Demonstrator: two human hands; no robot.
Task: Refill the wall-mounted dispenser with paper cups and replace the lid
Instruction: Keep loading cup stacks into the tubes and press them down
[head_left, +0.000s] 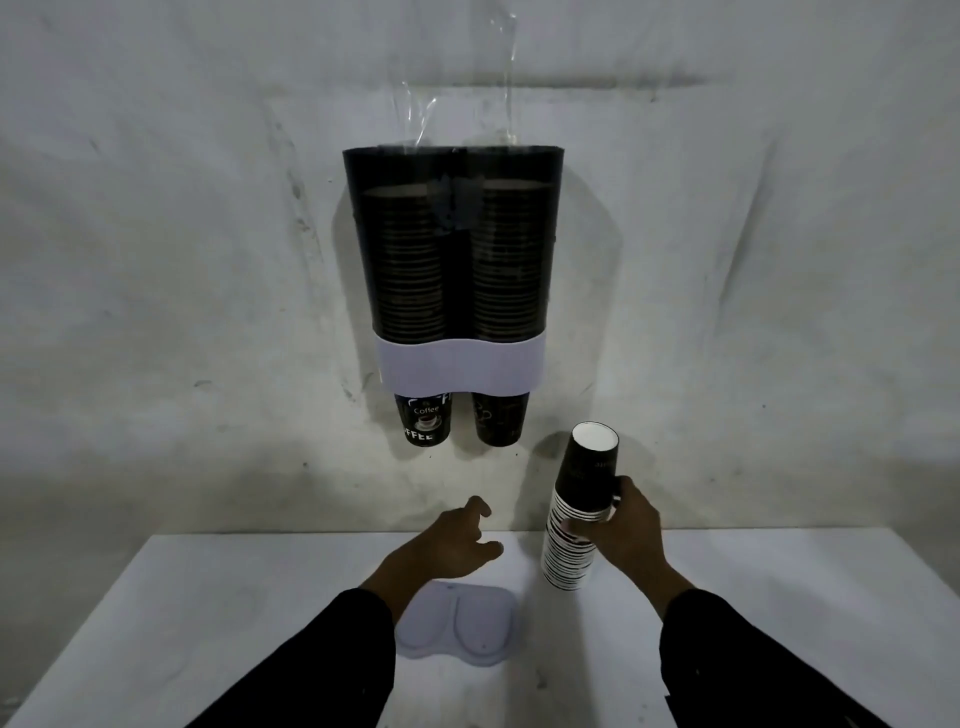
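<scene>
A dark two-tube dispenser (453, 166) with a white lower band (460, 366) hangs on the wall, open at the top. Both tubes hold tall stacks of black paper cups, and one cup (423, 418) sticks out under each tube. My right hand (621, 530) grips a stack of black paper cups (579, 512), held bottom end up just above the table. My left hand (457, 545) hovers open over the table, fingers spread, holding nothing. The white double-lobed lid (460, 631) lies flat on the table just below my left wrist.
A white table (208, 623) stands against the stained white wall (182, 260). A strip of clear plastic wrap (421, 119) hangs on the wall above the dispenser. My dark sleeves cover both forearms.
</scene>
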